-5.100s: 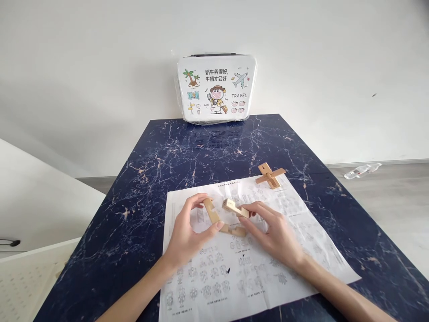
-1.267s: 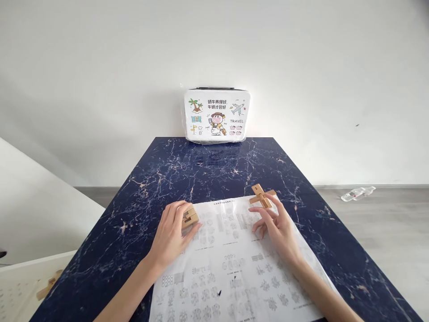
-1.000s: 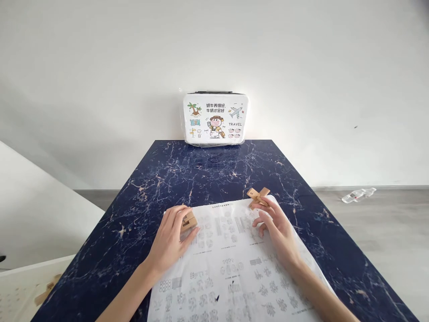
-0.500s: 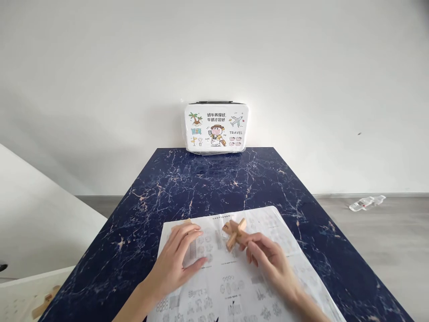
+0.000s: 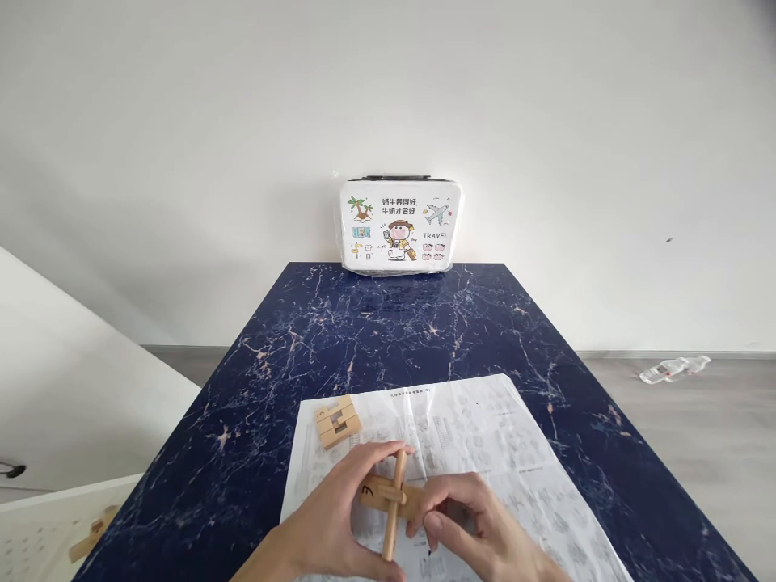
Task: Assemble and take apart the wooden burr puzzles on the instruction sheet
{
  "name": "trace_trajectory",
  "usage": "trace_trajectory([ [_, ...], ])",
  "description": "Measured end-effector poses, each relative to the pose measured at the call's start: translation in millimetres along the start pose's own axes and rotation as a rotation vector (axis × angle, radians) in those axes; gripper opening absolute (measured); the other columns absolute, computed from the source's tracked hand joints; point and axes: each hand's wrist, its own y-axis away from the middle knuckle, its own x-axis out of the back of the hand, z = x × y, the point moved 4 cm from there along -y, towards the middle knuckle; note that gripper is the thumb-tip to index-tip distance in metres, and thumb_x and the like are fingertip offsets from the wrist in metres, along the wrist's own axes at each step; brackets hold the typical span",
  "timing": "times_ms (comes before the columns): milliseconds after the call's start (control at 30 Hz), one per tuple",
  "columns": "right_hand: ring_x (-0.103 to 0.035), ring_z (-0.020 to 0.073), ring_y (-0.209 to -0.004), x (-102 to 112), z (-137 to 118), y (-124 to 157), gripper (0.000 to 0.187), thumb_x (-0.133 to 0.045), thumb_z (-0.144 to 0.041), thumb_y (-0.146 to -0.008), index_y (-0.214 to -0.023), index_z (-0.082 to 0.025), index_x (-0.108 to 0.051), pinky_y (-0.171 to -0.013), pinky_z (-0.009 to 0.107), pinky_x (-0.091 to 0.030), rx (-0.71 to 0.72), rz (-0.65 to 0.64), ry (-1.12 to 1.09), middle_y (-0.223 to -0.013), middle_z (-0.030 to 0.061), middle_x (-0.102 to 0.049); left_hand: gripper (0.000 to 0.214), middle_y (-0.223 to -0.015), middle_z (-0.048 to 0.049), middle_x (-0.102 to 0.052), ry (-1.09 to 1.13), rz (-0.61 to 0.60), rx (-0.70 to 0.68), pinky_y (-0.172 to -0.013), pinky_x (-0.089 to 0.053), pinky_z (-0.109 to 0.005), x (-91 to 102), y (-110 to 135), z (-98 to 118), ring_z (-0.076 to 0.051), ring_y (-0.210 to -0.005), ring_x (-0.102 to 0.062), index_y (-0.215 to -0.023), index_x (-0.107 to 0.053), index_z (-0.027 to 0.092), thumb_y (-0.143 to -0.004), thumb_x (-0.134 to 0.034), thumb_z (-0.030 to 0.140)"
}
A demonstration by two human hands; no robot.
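Both hands hold a cross-shaped assembly of wooden puzzle pieces (image 5: 377,490) above a printed sheet. My left hand (image 5: 331,513) spans its upright bar, with a fingertip at the far end and the thumb at the near end. The fingers of my right hand (image 5: 470,521) are closed around the right end of the crosswise piece, covering that end. A dark mark like a "3" shows on its left end. Beyond my left hand, a flat block of joined wooden pieces (image 5: 327,432) with small gaps in its middle lies on the instruction sheet (image 5: 503,436).
A blue marbled table (image 5: 388,331) bears the sheet. At its far edge, a white cartoon-printed case (image 5: 397,238) stands against the wall. A white perforated basket (image 5: 36,537) with wooden pieces (image 5: 90,537) sits low left. A clear plastic bottle (image 5: 672,369) lies on the floor at right.
My left hand has left the flat wooden block, uncovering it, and now grips the upright bar. My right hand has brought the wooden assembly nearer and to the left.
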Motion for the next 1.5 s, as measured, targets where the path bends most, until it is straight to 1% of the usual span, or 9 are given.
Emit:
trace_trajectory([
  [100, -0.067, 0.0182, -0.072, 0, 3, -2, 0.034, -0.065, -0.053, -0.106, -0.101, -0.023, -0.079, -0.067, 0.032, -0.052, -0.003, 0.004, -0.025, -0.089, 0.0079, -0.078, 0.115, -0.156, -0.0131, -0.055, 0.017, 0.023, 0.013, -0.116, -0.049, -0.062, 1.5, -1, -2, -0.043, -0.14, -0.059, -0.159, -0.042, 0.041, -0.062, -0.102, 0.061],
  [233, -0.062, 0.016, -0.065, 2, 12, -3, 0.031, -0.067, -0.053, -0.104, -0.114, -0.025, -0.073, -0.062, 0.03, -0.048, 0.002, 0.034, 0.004, -0.075, 0.0007, -0.068, 0.111, -0.152, -0.0135, -0.057, -0.01, 0.057, -0.003, -0.115, -0.049, -0.063, 3.6, -2, -1, -0.042, -0.134, -0.061, -0.156, -0.044, 0.039, -0.063, -0.099, 0.063],
  [400, -0.065, 0.0166, -0.069, 6, 21, -3, 0.044, -0.071, -0.055, -0.101, -0.135, -0.028, -0.062, -0.066, 0.032, -0.053, -0.044, 0.083, -0.014, -0.083, -0.001, -0.066, 0.108, -0.152, -0.0134, -0.059, -0.047, 0.098, -0.015, -0.113, -0.05, -0.063, 5.1, -3, 1, -0.042, -0.132, -0.063, -0.156, -0.044, 0.039, -0.065, -0.098, 0.063],
  [667, -0.067, 0.0169, -0.067, 7, 24, -3, 0.041, -0.07, -0.058, -0.101, -0.125, -0.024, -0.069, -0.066, 0.033, -0.052, -0.084, 0.093, 0.029, -0.077, -0.0012, -0.067, 0.103, -0.144, -0.0116, -0.062, -0.08, 0.118, -0.05, -0.109, -0.053, -0.058, 5.7, -5, 9, -0.039, -0.126, -0.065, -0.154, -0.045, 0.039, -0.069, -0.094, 0.07],
  [933, -0.057, 0.0146, -0.066, 9, 20, -4, 0.04, -0.074, -0.059, -0.099, -0.117, -0.023, -0.07, -0.064, 0.03, -0.046, -0.105, 0.098, 0.014, -0.075, -0.0028, -0.062, 0.1, -0.137, -0.0107, -0.063, -0.057, 0.107, -0.046, -0.106, -0.054, -0.055, 4.1, -6, 10, -0.036, -0.12, -0.065, -0.153, -0.047, 0.037, -0.071, -0.09, 0.074],
  [1100, -0.062, 0.0169, -0.071, 9, 14, -4, 0.039, -0.07, -0.06, -0.101, -0.113, -0.023, -0.067, -0.067, 0.032, -0.048, -0.097, 0.069, 0.004, -0.083, 0.0015, -0.071, 0.098, -0.135, -0.0098, -0.063, -0.055, 0.104, -0.044, -0.103, -0.055, -0.054, 3.7, -5, 10, -0.034, -0.114, -0.065, -0.152, -0.048, 0.037, -0.071, -0.09, 0.072],
  [1267, -0.064, 0.018, -0.074, 9, 17, -4, 0.039, -0.071, -0.059, -0.101, -0.113, -0.023, -0.066, -0.069, 0.033, -0.048, -0.084, 0.073, -0.017, -0.084, 0.0025, -0.074, 0.102, -0.137, -0.0092, -0.062, -0.033, 0.091, -0.038, -0.102, -0.055, -0.053, 4.6, -4, 5, -0.033, -0.113, -0.064, -0.153, -0.046, 0.039, -0.068, -0.094, 0.069],
  [1400, -0.061, 0.0158, -0.07, 7, 23, -5, 0.038, -0.08, -0.056, -0.095, -0.111, -0.024, -0.067, -0.067, 0.031, -0.045, -0.093, 0.067, -0.072, -0.083, 0.0001, -0.073, 0.106, -0.139, -0.0099, -0.063, -0.017, 0.079, -0.034, -0.104, -0.053, -0.054, 3.9, -4, 3, -0.034, -0.114, -0.065, -0.154, -0.045, 0.04, -0.066, -0.097, 0.065],
  [1500, -0.058, 0.014, -0.065, 5, 29, -5, 0.04, -0.086, -0.055, -0.09, -0.106, -0.024, -0.067, -0.065, 0.029, -0.042, -0.128, 0.064, -0.059, -0.077, -0.0026, -0.07, 0.108, -0.137, -0.0099, -0.064, -0.01, 0.03, -0.025, -0.105, -0.053, -0.054, 1.0, -5, 3, -0.034, -0.116, -0.066, -0.153, -0.046, 0.04, -0.063, -0.1, 0.063],
])
